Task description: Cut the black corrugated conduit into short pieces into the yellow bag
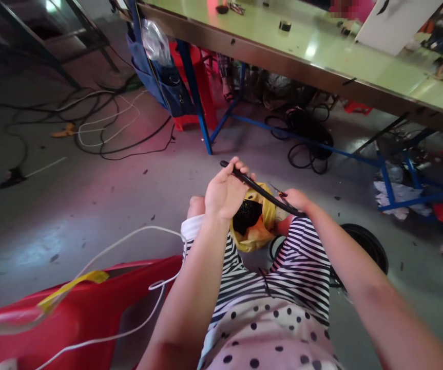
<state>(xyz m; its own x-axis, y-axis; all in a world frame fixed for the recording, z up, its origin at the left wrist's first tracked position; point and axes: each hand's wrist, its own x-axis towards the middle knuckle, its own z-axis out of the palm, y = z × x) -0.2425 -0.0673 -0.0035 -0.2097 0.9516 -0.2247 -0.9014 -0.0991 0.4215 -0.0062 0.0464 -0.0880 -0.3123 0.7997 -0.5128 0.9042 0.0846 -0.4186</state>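
A black corrugated tube (258, 189) slants across in front of my knees. Near its upper left end my left hand (227, 191), palm up, is closed on it between thumb and fingers. My right hand (297, 199) is closed around small scissors (278, 191) whose blades point up and left. The tube's lower right end reaches this hand; whether the fingers also grip it I cannot tell. Below the tube, between my legs, a yellow bag (252, 244) stands open on the floor with black material (246, 216) inside.
A long workbench (302, 49) on blue legs runs ahead, with a blue bag (159, 85) hanging at its left. A red stool (101, 308) with a white cable (129, 232) is at my left. A black coil (367, 246) lies right; loose cables (101, 123) cover the left floor.
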